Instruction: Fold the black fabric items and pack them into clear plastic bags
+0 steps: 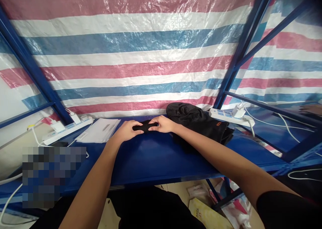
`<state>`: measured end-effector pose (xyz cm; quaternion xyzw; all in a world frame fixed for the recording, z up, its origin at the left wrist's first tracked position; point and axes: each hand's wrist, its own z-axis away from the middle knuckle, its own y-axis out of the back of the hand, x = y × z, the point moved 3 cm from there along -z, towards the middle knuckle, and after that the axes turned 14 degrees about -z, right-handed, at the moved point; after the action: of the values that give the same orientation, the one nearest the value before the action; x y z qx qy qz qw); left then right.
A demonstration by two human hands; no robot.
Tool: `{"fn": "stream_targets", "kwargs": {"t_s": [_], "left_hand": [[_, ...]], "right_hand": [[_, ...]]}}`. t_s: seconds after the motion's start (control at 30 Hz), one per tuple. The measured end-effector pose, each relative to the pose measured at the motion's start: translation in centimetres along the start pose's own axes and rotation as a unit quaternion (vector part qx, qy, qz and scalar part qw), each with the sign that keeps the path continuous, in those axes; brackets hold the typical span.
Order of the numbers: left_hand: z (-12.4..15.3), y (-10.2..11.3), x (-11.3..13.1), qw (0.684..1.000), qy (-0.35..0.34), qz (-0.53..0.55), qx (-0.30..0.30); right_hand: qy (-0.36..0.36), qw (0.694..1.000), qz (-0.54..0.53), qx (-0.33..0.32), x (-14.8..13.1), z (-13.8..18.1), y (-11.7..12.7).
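Bridging left hand and right hand, rolled black cloth is pinched at both ends over blue tabletop; flanked by white paper sheets and black garments, latter partly hidden by right forearm.

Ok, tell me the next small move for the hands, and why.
I'd probably draw the black item slightly back from the far edge of the blue tabletop: the left hand and right hand grip its opposite ends, and more tabletop lies on the near side.

Two foreground hands, one held black bundle, two power strips
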<state>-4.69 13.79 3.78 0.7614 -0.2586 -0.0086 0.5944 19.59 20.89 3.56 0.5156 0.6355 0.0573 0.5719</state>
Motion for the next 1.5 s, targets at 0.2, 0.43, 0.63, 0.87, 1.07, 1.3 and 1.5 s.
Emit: {"fn": "stream_targets", "kwargs": {"t_s": [0.2,0.43,0.63,0.87,1.07,1.3,1.5], "left_hand": [[0.5,0.5,0.4,0.995,0.008,0.060,-0.082],[0.3,0.7,0.6,0.993,0.007,0.067,-0.096],[0.2,-0.1,-0.1,0.995,0.023,0.056,-0.084],[-0.2,-0.7,1.5,0.997,-0.062,-0.030,0.045],[-0.2,-1.8,6.2,0.973,-0.032,-0.226,0.020],[-0.2,-3.7,7.1,0.963,-0.036,-0.268,0.014],[-1.4,-3.3,6.0,0.967,-0.031,-0.254,-0.006]], "right_hand": [[-0.072,0.990,-0.123,0.014,1.3,0.8,-0.4],[0.148,0.986,0.044,0.056,-1.9,2.3,-0.8],[0.146,0.985,0.086,0.023,-2.0,1.8,-1.3],[0.070,0.997,0.016,0.023,-0.7,0.8,-1.1],[-0.028,0.994,-0.104,0.035,1.5,0.3,-0.9],[-0.049,0.979,-0.191,0.051,2.8,0.2,-1.5],[0.081,0.990,-0.020,0.110,0.5,1.8,-1.6]]}}
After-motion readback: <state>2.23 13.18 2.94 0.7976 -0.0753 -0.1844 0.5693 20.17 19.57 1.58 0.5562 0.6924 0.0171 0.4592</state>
